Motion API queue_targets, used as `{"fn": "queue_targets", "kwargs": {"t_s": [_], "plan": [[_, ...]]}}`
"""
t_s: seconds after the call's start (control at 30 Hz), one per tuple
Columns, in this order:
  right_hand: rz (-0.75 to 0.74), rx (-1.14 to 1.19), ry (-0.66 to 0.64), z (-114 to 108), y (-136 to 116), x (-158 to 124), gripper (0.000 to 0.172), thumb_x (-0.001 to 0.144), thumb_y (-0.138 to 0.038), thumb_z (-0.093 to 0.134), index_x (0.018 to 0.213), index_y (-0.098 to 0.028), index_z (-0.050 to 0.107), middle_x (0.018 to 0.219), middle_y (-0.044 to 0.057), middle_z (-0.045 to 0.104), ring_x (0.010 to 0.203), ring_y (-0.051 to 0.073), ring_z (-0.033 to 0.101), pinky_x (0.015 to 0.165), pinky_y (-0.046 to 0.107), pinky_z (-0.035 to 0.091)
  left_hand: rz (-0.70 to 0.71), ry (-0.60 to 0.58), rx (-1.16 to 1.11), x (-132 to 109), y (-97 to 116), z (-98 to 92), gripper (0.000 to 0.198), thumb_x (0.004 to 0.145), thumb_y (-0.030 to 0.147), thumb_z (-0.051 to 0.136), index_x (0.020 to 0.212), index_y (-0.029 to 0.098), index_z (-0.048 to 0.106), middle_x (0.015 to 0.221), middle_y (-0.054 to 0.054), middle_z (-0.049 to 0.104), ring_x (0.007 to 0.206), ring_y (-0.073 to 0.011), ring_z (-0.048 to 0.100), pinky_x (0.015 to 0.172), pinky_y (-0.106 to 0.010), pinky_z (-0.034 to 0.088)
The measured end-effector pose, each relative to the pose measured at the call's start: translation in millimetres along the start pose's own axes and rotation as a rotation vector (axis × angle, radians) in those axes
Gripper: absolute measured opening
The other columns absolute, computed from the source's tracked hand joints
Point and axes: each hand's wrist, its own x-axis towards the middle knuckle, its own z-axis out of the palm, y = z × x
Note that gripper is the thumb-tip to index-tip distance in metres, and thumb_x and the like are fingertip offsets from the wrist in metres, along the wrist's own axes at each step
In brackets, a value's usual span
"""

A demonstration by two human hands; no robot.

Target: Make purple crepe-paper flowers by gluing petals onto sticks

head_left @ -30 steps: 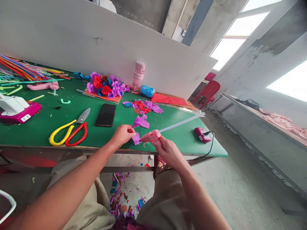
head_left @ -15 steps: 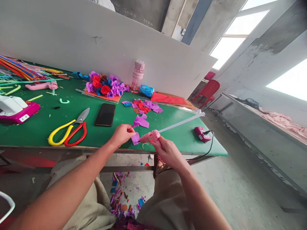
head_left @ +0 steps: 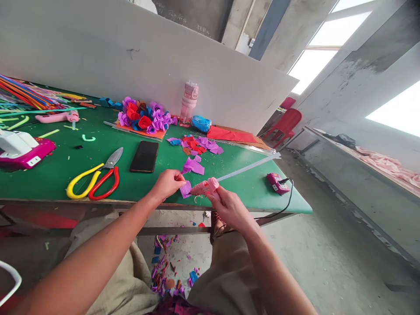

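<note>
Between the fingertips of my left hand is a small purple crepe paper piece, held near the table's front edge. My right hand is wrapped round the handle of a pink hot glue gun, whose tip points left and meets or nearly meets the paper's right edge. A long translucent glue stick sticks out of the gun's back toward the right. Just beyond the paper lie more purple paper pieces, and farther back a pile of red and purple cut pieces.
Yellow-and-red-handled scissors and a black phone lie left of my hands. Paper flowers and a pink bottle stand behind. A power socket with a cord sits at right. Another pink glue gun lies far left.
</note>
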Motion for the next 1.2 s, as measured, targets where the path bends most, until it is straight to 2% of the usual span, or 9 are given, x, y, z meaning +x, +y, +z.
{"fn": "queue_targets", "kwargs": {"t_s": [0.2, 0.47, 0.77, 0.83, 0.93, 1.0, 1.07, 1.13, 1.2], "plan": [[0.027, -0.102, 0.037, -4, 3, 0, 0.027, 0.09, -0.041, 0.035, 0.077, -0.02, 0.045, 0.062, -0.002, 0.048, 0.053, 0.012, 0.035, 0.051, 0.024, 0.024, -0.006, 0.005, 0.005, 0, 2, -0.6, 0.015, 0.06, 0.031, 0.06, 0.057, 0.017, 0.059, 0.06, -0.002, 0.064, 0.06, -0.0162, 0.054, 0.056, -0.026, 0.039], [0.002, -0.006, 0.024, -3, -1, -3, 0.03, 0.09, -0.043, 0.036, 0.073, -0.02, 0.043, 0.062, -0.002, 0.049, 0.052, 0.012, 0.035, 0.051, 0.023, 0.025, -0.004, 0.007, -0.013, 0, 1, 0.0, 0.014, 0.06, 0.03, 0.06, 0.057, 0.017, 0.06, 0.058, -0.002, 0.062, 0.059, -0.016, 0.054, 0.055, -0.026, 0.038], [0.015, -0.083, 0.057, -2, 3, -1, 0.025, 0.089, -0.04, 0.037, 0.082, -0.02, 0.051, 0.062, -0.001, 0.05, 0.052, 0.013, 0.038, 0.051, 0.025, 0.024, -0.012, 0.018, -0.071, -1, 2, 0.1, 0.012, 0.058, 0.027, 0.062, 0.055, 0.016, 0.06, 0.056, -0.001, 0.061, 0.056, -0.0142, 0.051, 0.055, -0.025, 0.037], [0.038, 0.03, 0.067, -6, 6, -2, 0.028, 0.088, -0.043, 0.04, 0.077, -0.019, 0.05, 0.06, -0.001, 0.049, 0.051, 0.012, 0.038, 0.051, 0.024, 0.026, -0.022, 0.018, -0.145, -2, 5, -0.9, 0.012, 0.057, 0.026, 0.065, 0.054, 0.016, 0.06, 0.055, 0.0, 0.059, 0.055, -0.0126, 0.049, 0.052, -0.024, 0.035], [0.155, 0.369, 0.026, -16, 15, -2, 0.038, 0.086, -0.054, 0.044, 0.072, -0.019, 0.051, 0.055, -0.003, 0.049, 0.044, 0.009, 0.037, 0.046, 0.023, 0.027, -0.116, -0.038, -0.345, -4, 11, -6.0, 0.016, 0.055, 0.026, 0.071, 0.057, 0.015, 0.059, 0.05, 0.003, 0.052, 0.044, -0.0067, 0.038, 0.043, -0.021, 0.026], [0.226, 0.626, 0.011, -23, 26, 0, 0.04, 0.082, -0.058, 0.048, 0.08, -0.019, 0.055, 0.063, -0.001, 0.057, 0.041, 0.007, 0.037, 0.043, 0.022, 0.026, -0.2, -0.1, -0.504, -4, 15, -12.1, 0.022, 0.054, 0.027, 0.075, 0.06, 0.014, 0.058, 0.05, 0.005, 0.048, 0.038, -0.0028, 0.027, 0.039, -0.02, 0.016], [0.253, 0.807, 0.042, -28, 42, 5, 0.041, 0.079, -0.058, 0.054, 0.091, -0.019, 0.058, 0.08, 0.002, 0.064, 0.043, 0.007, 0.04, 0.041, 0.022, 0.027, -0.246, -0.135, -0.645, -5, 16, -19.0, 0.028, 0.052, 0.027, 0.08, 0.063, 0.014, 0.057, 0.051, 0.006, 0.046, 0.037, -0.0006, 0.022, 0.037, -0.019, 0.012], [0.291, 0.856, 0.091, -31, 62, 13, 0.042, 0.076, -0.058, 0.057, 0.09, -0.018, 0.059, 0.083, 0.005, 0.066, 0.048, 0.008, 0.047, 0.042, 0.022, 0.031, -0.256, -0.131, -0.737, -5, 15, -25.7, 0.033, 0.05, 0.029, 0.083, 0.064, 0.014, 0.057, 0.05, 0.008, 0.041, 0.036, 0.0, 0.022, 0.036, -0.018, 0.012], [0.35, 0.74, 0.145, -29, 82, 23, 0.045, 0.074, -0.06, 0.057, 0.083, -0.016, 0.062, 0.066, 0.002, 0.06, 0.048, 0.01, 0.047, 0.042, 0.022, 0.031, -0.25, -0.136, -0.795, -4, 13, -31.8, 0.036, 0.049, 0.031, 0.084, 0.066, 0.014, 0.057, 0.05, 0.008, 0.042, 0.035, 0.0009, 0.021, 0.035, -0.017, 0.011]]}}
